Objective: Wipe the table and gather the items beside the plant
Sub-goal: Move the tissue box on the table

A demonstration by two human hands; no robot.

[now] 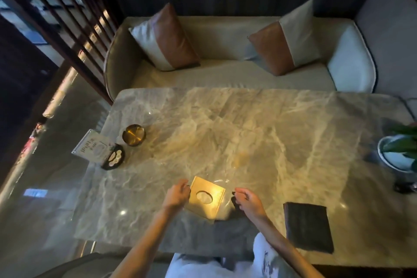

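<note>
Fingers of the left hand [178, 194] are curled and loosely parted at the left edge of the gold tissue box [206, 197]; contact with that edge looks likely but cannot be confirmed. Fingers of the right hand [248, 201] are half-curled just beside the box's right side, apart from it, with something small and dark seen at the fingertips; whether it is pinched cannot be told. Nothing is clearly gripped by either hand.

Nearest on the marble table [259, 124], the box sits flat between both hands, its round opening facing up. A dark folded cloth [308, 227] lies flat to the right of the right hand, near the front edge, untouched. The plant [400, 149] in its pale pot is seen at the far right edge, well apart from the box. Across at the left edge, a brass ashtray [133, 135], a dark round coaster holder [114, 157] and a small standing card [92, 145] are grouped close together. A sofa with two cushions is seen beyond the table.

Step in hand is judged to be taking up the box for the move toward the plant. Both side edges should be squared up and pressed evenly before lifting, since the polished metal likely slips. It should be kept level, carried rather than dragged over the marble, and set down just beside the pot, clear of the leaves. The left-edge items are left to gather; wiping is judged undone.
</note>
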